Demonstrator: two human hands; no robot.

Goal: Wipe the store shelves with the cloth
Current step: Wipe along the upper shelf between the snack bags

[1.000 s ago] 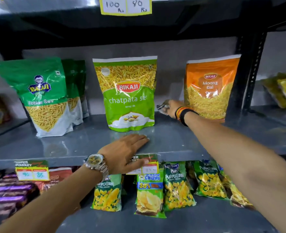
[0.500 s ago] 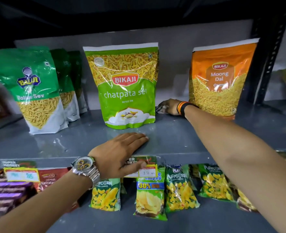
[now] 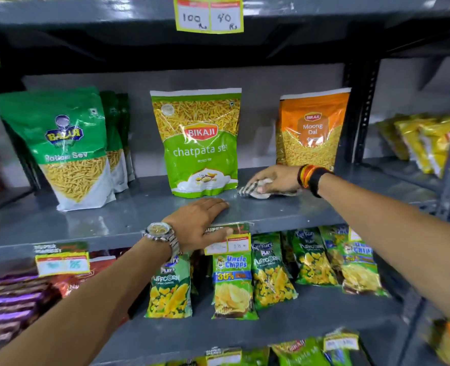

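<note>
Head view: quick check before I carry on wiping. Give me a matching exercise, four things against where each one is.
Things:
1. cloth
2. left hand
3. Moong Dal pouch
4. Uncle Chipps bag

Places:
A. standing at the shelf's right end
B. under the right hand
C. flat on the shelf's front edge
D. on the shelf below

Pairs: 1-B, 2-C, 3-A, 4-D

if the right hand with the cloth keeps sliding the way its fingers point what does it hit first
Probably the light green Bikaji chatpata sev pouch. The right hand presses the checked cloth on the grey metal shelf, fingers pointing left at the pouch's lower right corner; depth is unclear, so it might slip just in front.
</note>
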